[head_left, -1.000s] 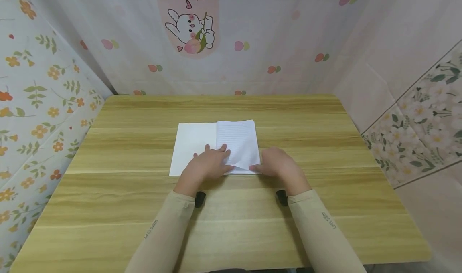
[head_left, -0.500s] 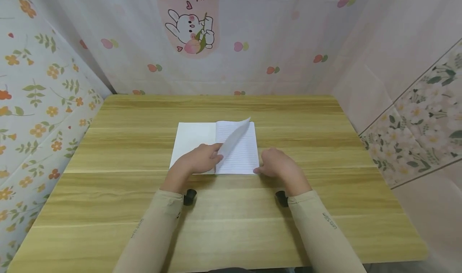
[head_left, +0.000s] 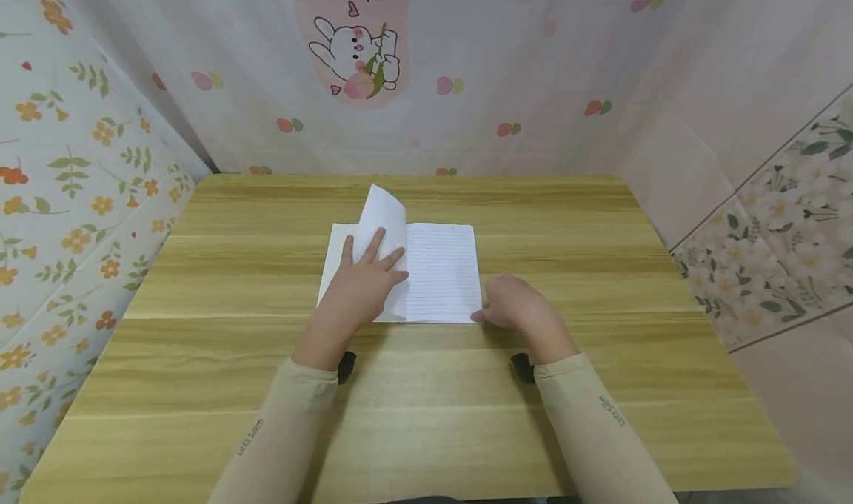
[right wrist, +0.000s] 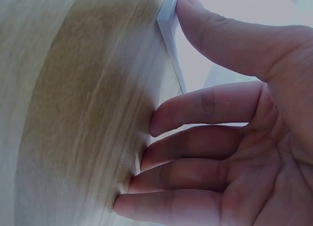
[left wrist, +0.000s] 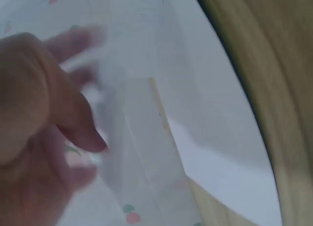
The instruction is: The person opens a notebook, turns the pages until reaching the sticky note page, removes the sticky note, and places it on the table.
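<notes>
- The wooden table (head_left: 426, 415) fills most of what we see, and the notebook (head_left: 426, 271) lies open near its middle, between the person's two hands. We find it in the same spot as half a second ago.
- The turned leaf (head_left: 388, 219) is the great change: half a second ago it stood lifted over the right half, and now it has swung across the spine to the left. Its far corner rises above the notebook's top edge, so we judge the turn mostly made, with the leaf not yet flat.
- The lined right-hand page (head_left: 445, 271) now lies fully uncovered to us, so one side seems ready.
- The left hand (head_left: 360, 289) has gone from gripping the leaf to lying over it, fingers spread. The wrist view is blurred, so we cannot tell how firmly they press.
- The right hand (head_left: 512, 302) has kept its place at the near right corner, pinching nothing that we can see; its four fingers reach down to the table, side by side.
- The right thumb (right wrist: 230, 42) rests on that corner, which we take as steadying the notebook.
</notes>
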A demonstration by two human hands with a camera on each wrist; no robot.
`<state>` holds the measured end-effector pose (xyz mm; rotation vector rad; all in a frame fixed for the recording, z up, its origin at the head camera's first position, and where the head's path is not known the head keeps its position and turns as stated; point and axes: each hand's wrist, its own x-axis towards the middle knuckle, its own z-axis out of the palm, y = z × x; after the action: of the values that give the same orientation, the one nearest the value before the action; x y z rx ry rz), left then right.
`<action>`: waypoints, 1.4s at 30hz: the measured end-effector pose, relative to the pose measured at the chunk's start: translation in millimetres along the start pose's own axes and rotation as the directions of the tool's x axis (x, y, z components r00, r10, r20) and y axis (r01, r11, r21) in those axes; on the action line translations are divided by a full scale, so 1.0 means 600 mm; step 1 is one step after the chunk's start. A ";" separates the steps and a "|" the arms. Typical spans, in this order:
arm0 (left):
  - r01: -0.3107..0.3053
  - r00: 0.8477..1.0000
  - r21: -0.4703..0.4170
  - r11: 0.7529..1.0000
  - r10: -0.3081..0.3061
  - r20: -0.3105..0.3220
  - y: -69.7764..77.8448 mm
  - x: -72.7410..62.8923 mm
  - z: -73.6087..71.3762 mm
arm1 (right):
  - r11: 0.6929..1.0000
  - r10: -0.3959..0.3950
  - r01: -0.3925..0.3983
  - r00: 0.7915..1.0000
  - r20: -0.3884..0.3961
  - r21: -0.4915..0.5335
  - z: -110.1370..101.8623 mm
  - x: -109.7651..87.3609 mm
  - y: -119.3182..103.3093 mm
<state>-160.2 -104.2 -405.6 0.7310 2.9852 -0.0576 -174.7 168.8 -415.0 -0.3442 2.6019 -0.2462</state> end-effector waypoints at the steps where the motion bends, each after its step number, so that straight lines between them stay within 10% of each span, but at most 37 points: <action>1: 0.012 1.000 0.005 1.000 -0.012 0.022 0.003 -0.002 0.001 | 1.000 -0.003 0.003 1.000 -0.001 0.002 0.000 0.000 0.001; 7: 0.078 0.989 -0.022 0.997 -0.075 0.125 0.011 -0.005 0.012 | 1.000 0.001 -0.001 1.000 -0.001 0.027 0.000 -0.002 0.000; 15: 0.149 0.940 -0.297 0.943 -0.043 0.338 0.006 0.004 0.031 | 0.999 0.019 -0.019 1.000 0.005 0.043 0.000 -0.005 0.001; 22: 0.152 0.936 -0.408 0.900 0.001 0.351 -0.003 0.009 0.030 | 0.999 0.019 -0.019 1.000 -0.006 0.043 0.002 -0.004 0.002; 28: 0.078 0.959 -0.425 0.902 0.049 0.280 -0.006 0.011 0.023 | 0.998 0.022 -0.021 1.000 -0.009 0.052 0.001 -0.003 0.002; 42: 0.148 0.951 -0.396 0.906 -0.021 0.307 0.006 0.018 0.025 | 0.998 0.022 -0.021 1.000 -0.020 0.054 0.002 -0.005 0.004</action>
<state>-166.9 -96.8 -421.5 0.4875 2.6058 0.4145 -172.1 171.9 -415.1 -0.2966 2.6119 -0.3127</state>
